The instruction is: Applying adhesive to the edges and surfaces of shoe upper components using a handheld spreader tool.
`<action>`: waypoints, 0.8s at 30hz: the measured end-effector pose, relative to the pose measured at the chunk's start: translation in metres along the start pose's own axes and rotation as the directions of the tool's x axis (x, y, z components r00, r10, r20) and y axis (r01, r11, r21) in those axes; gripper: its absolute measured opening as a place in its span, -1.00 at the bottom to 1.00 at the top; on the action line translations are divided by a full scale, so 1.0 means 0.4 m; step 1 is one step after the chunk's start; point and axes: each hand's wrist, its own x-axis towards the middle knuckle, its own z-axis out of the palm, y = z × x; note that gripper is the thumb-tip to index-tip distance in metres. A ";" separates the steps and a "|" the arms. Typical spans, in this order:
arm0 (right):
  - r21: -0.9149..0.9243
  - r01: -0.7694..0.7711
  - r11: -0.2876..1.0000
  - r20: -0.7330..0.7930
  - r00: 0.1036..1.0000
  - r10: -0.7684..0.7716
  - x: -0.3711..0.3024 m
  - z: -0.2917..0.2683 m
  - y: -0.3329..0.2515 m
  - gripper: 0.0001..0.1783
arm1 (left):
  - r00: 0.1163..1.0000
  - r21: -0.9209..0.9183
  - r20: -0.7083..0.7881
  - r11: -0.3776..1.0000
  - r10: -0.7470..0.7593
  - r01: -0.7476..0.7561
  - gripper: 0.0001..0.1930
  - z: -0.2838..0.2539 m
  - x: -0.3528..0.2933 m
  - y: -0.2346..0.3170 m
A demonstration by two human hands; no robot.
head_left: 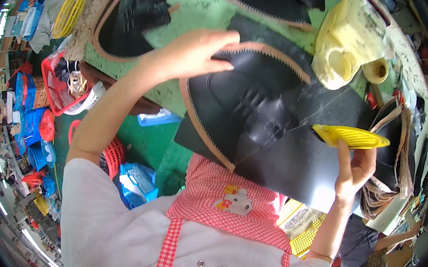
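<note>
A curved black leather-like piece, edged with a tan zigzag-cut strip, lies in front of me on a dark sheet. My left hand rests at its upper left edge, thumb and fingers stretched out and apart, thumb over the black surface. At the right, my right hand is closed on a yellow ribbed oblong tool with a dark tip. It is held above the dark sheet, apart from the edged piece.
Similar edged pieces lie on the green table at the far left and far middle. A cloudy plastic jug stands far right. Strips and pieces pile at the right edge. Baskets and a red crate sit left.
</note>
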 end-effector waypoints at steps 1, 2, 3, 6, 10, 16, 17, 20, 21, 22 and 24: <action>0.000 -0.015 1.000 -0.080 0.997 0.015 0.012 -0.003 0.009 -0.76 | 0.999 -0.168 0.028 0.985 -0.027 0.032 -0.65 -0.014 -0.004 0.014; 0.005 -0.030 1.000 -0.160 0.987 0.031 0.028 -0.003 0.014 -0.76 | 0.997 -0.330 0.061 0.942 -0.048 0.066 -0.68 -0.033 -0.003 0.021; 0.017 0.023 1.000 -0.238 0.971 -0.019 0.065 0.006 0.018 -0.78 | 0.999 -0.455 -0.013 0.890 0.043 -0.044 -0.73 -0.060 0.005 0.018; -0.047 0.152 0.987 -0.344 0.925 -0.158 0.161 0.008 0.044 -0.80 | 0.973 -0.540 -0.230 0.833 -0.006 -0.122 -0.78 -0.159 0.068 0.022; -0.592 -0.081 0.802 -0.115 0.993 0.015 0.271 0.011 0.023 -0.74 | 0.788 -0.343 -0.610 0.925 -0.086 -0.165 -0.75 -0.239 0.246 -0.095; -0.318 -0.198 0.927 -0.202 0.970 0.138 0.206 -0.121 0.057 -0.71 | 0.883 -0.012 -0.438 0.983 -0.168 0.181 0.06 -0.122 0.302 -0.227; -0.397 -0.179 0.900 -0.266 0.961 0.075 0.187 -0.176 0.055 -0.73 | 0.915 -0.039 -0.378 0.990 -0.142 0.137 0.05 -0.091 0.276 -0.229; -0.531 -0.218 0.819 -0.335 0.942 0.033 0.129 -0.384 0.044 -0.56 | 0.962 0.037 -0.264 0.995 -0.075 0.088 0.08 -0.034 0.234 -0.211; -0.704 -0.181 0.687 -0.280 0.959 -0.034 0.114 -0.423 0.031 -0.43 | 0.943 0.015 -0.325 0.996 -0.076 0.086 0.04 -0.017 0.243 -0.218; -0.840 -0.132 0.526 -0.207 0.975 -0.085 0.101 -0.454 0.025 -0.29 | 0.919 0.046 -0.386 0.994 -0.077 0.103 -0.01 0.002 0.258 -0.220; -0.885 -0.180 0.428 -0.141 0.982 0.122 0.089 -0.483 0.059 -0.03 | 0.869 0.136 -0.495 0.986 -0.013 0.092 -0.06 0.037 0.289 -0.251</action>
